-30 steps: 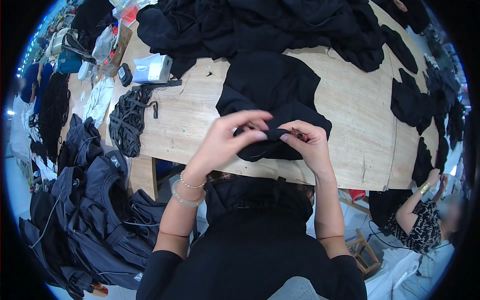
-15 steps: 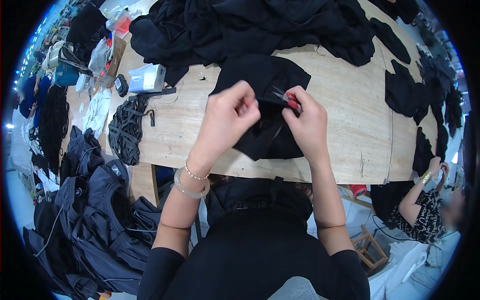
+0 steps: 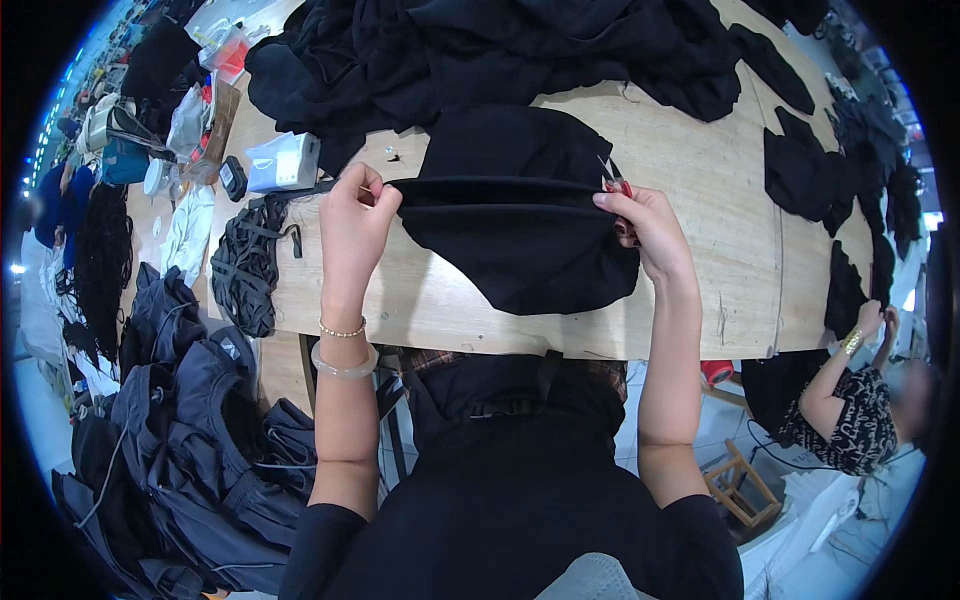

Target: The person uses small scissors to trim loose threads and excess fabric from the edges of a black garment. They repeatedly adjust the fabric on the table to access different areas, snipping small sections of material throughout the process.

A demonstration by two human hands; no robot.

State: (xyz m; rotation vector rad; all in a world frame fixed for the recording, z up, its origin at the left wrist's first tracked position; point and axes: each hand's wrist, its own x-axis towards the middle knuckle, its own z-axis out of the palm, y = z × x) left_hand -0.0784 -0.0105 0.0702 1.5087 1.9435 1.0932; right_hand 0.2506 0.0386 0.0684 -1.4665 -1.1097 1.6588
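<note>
While hands (image 3: 354, 222) (image 3: 652, 228) stretch cloth (image 3: 520, 255), clear container (image 3: 213, 57) (red inside)

The black cloth (image 3: 520, 260) looks matt, the wooden table (image 3: 715, 220) smooth.

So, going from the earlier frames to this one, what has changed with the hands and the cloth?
The left hand has moved left and the right hand slightly right, away from each other. The left now pinches the black cloth, and a fold stretches between both hands. The right still holds the red-handled snips. The strap bundle and fabric pile stayed put.
</note>
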